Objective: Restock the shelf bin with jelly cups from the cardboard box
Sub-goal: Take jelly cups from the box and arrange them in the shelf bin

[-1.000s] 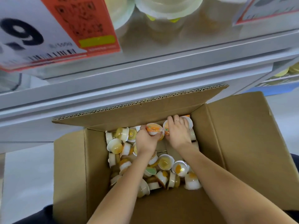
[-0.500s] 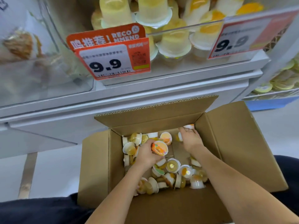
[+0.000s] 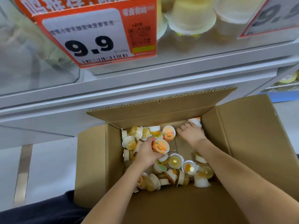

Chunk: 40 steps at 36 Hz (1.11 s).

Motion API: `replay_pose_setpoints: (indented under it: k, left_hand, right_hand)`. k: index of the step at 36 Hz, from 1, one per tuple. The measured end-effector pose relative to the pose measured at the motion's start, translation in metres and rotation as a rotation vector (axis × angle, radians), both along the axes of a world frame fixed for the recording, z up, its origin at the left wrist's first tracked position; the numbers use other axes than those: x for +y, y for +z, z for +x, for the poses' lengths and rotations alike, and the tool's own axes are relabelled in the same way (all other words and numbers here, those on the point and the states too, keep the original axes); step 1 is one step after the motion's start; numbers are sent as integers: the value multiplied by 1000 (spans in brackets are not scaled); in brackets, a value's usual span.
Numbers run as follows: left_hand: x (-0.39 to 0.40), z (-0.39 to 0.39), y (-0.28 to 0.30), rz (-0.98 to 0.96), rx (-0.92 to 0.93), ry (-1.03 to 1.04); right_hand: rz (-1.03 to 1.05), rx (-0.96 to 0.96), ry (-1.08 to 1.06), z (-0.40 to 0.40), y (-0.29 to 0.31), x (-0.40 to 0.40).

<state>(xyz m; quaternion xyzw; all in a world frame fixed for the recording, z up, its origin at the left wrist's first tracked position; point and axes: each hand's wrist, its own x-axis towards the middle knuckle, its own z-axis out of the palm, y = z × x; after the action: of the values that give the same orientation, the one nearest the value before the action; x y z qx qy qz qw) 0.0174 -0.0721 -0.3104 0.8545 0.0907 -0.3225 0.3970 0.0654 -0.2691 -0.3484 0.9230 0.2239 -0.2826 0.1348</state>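
An open cardboard box (image 3: 252, 143) sits below the shelf, its bottom strewn with several small jelly cups (image 3: 175, 160) with yellow and orange fillings. My left hand (image 3: 145, 154) is in the middle of the box, shut on a jelly cup with an orange printed lid (image 3: 161, 146). My right hand (image 3: 191, 134) reaches into the far right corner, fingers curled over white cups (image 3: 195, 121) there; whether it grips one is hidden. Above, the clear shelf bin (image 3: 210, 50) holds larger yellow jelly cups (image 3: 192, 21).
An orange price tag reading 9.9 (image 3: 90, 34) hangs on the bin front, a second tag (image 3: 273, 18) at the right. A clear bin (image 3: 32, 62) stands at the left. The white shelf ledge (image 3: 129, 88) juts over the box's far flap (image 3: 161, 104).
The camera view shifted, the price tag now closer. My right hand slid from beside the left to the box's far right corner. The left hand keeps its orange-lidded cup, drawn slightly back.
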Motion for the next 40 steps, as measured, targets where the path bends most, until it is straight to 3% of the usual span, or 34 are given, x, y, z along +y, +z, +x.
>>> replay_pose_setpoints:
  k: [3,11,17,21,28,33,40]
  left_hand:
    - [0,2,8,9,-11,-15]
    - [-3,14,73,3,-185,-90]
    - [-15,20,141,-106,-302,-108]
    - [-18,20,206,-242,-354,-117]
    - [-2,5,312,-316,-588,-102]
    - [-2,-7,337,-151,-920,-149]
    - [-12,-3,336,-181,-1010,-117]
  right_hand:
    - [129,-8,-103,-7,12,-3]
    - [853,36,-779,-21,103,-11]
    - [1449,415,-1127,-21,204,-12]
    - [1706,586,-1122,-28,269,-6]
    - [1943,508,-895,-57,352,6]
    - [2092,403,-818,-63,369,21]
    - [2078,485,-837,-52,370,13]
